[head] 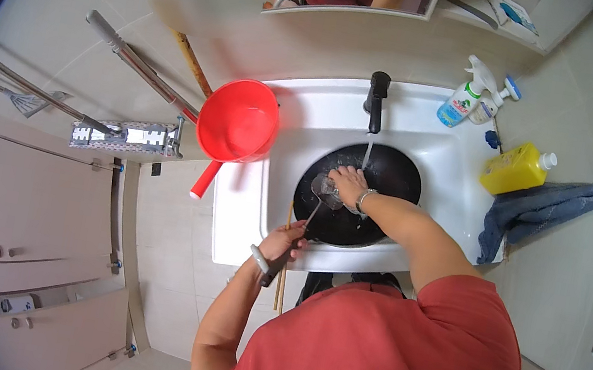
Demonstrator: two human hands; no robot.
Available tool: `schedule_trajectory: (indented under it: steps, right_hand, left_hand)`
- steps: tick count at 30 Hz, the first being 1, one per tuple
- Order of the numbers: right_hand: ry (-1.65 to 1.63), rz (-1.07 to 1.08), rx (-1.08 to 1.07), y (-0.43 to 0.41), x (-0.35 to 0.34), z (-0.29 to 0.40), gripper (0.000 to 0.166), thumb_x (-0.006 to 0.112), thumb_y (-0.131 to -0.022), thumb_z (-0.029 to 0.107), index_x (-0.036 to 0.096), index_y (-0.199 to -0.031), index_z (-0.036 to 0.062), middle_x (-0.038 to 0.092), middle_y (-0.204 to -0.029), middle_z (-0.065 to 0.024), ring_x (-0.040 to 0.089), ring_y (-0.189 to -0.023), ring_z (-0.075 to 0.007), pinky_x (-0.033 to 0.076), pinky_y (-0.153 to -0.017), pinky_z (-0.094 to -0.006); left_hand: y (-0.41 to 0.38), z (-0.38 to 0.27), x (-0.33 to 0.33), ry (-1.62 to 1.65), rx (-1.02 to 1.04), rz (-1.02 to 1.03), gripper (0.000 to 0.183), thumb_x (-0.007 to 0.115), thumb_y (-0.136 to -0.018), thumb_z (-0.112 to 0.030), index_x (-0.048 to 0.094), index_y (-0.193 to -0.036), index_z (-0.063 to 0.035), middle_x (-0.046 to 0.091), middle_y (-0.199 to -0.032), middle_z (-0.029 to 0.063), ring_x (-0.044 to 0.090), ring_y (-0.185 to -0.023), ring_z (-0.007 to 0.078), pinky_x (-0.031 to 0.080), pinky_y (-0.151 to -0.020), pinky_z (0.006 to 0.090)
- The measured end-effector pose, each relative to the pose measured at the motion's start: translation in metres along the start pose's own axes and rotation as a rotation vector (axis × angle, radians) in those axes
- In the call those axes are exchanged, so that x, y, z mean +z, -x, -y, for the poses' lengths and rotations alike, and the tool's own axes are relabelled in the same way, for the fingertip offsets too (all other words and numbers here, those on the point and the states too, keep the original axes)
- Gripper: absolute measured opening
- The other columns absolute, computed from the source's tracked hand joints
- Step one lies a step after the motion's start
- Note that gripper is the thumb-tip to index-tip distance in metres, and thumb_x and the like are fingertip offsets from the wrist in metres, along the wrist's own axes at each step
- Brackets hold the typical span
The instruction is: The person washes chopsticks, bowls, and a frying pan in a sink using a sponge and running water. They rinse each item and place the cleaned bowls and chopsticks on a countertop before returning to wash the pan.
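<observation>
A black wok point(398, 173) sits in the white sink point(452, 170) under the black faucet point(376, 101), from which water runs into it. My left hand point(286, 242) is closed on the dark handle of a metal ladle or turner point(314, 211) and on a pair of wooden chopsticks point(278, 294). The metal head of that utensil is over the wok. My right hand point(349, 185) lies over the wok beside the utensil's head, with a pale, see-through wad under the fingers; what it is cannot be told.
A red plastic dipper point(239, 122) stands on the sink's left rim. At the back right are a spray bottle point(460, 103) and a pump bottle point(488, 108). A yellow bottle point(516, 170) and a hanging blue-grey towel point(529, 215) are at the right. Mop handles point(145, 68) lean at the left.
</observation>
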State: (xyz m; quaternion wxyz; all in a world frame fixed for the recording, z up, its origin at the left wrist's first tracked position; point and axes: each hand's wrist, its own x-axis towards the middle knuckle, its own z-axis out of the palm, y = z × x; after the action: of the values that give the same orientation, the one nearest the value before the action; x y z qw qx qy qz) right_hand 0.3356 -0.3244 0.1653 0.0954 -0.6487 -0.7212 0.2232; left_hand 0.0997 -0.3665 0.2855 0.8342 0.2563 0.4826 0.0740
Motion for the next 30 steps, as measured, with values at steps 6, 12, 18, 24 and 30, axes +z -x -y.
schedule_trajectory:
  steps: [6,12,18,24,30]
  right_hand:
    - [-0.125,-0.182,0.201,-0.009,0.043,-0.019,0.023,0.053,-0.086,0.021,0.050,-0.106,0.0105,0.049,-0.110,-0.0141,0.047,-0.104,-0.0349,0.039,-0.088,-0.0450]
    - [-0.228,-0.286,0.216,-0.013,0.060,-0.017,0.024,0.055,-0.082,0.013,0.052,-0.105,0.0100,0.051,-0.106,-0.0140,0.047,-0.101,-0.0355,0.040,-0.087,-0.0438]
    - [-0.502,-0.248,-0.020,-0.004,0.068,-0.021,0.011,0.058,-0.080,0.012,0.053,-0.088,0.0056,0.051,-0.097,-0.0164,0.050,-0.095,-0.0353,0.041,-0.082,-0.0415]
    - [-0.208,-0.312,0.142,-0.014,0.047,-0.035,0.007,0.052,-0.082,0.008,0.052,-0.089,0.0069,0.050,-0.095,-0.0185,0.054,-0.091,-0.0361,0.044,-0.078,-0.0425]
    - [-0.645,-0.114,0.085,-0.003,0.059,-0.015,0.018,0.057,-0.081,0.010,0.051,-0.097,0.0075,0.051,-0.104,-0.0195,0.050,-0.100,-0.0389,0.041,-0.086,-0.0437]
  left_hand:
    - [-0.021,-0.002,0.010,-0.034,0.003,-0.088,0.042,0.048,-0.091,-0.019,0.035,-0.131,-0.0183,0.046,-0.069,-0.0017,0.040,-0.049,0.0073,0.029,-0.041,0.0204]
    - [-0.030,-0.026,0.009,-0.068,-0.137,-0.056,0.040,0.045,-0.092,-0.019,0.035,-0.131,-0.0192,0.045,-0.069,-0.0018,0.039,-0.049,0.0070,0.027,-0.041,0.0204]
    - [-0.038,-0.027,-0.003,-0.018,-0.201,0.059,0.040,0.042,-0.093,-0.017,0.034,-0.132,-0.0181,0.044,-0.068,-0.0016,0.037,-0.047,0.0069,0.027,-0.041,0.0210]
    - [-0.037,-0.020,0.016,0.005,-0.193,-0.021,0.042,0.040,-0.093,-0.017,0.032,-0.135,-0.0184,0.045,-0.068,-0.0011,0.037,-0.046,0.0069,0.027,-0.040,0.0209]
    - [-0.041,-0.024,0.014,-0.054,-0.195,-0.006,0.045,0.041,-0.093,-0.018,0.031,-0.136,-0.0174,0.046,-0.068,-0.0013,0.038,-0.046,0.0071,0.028,-0.041,0.0212]
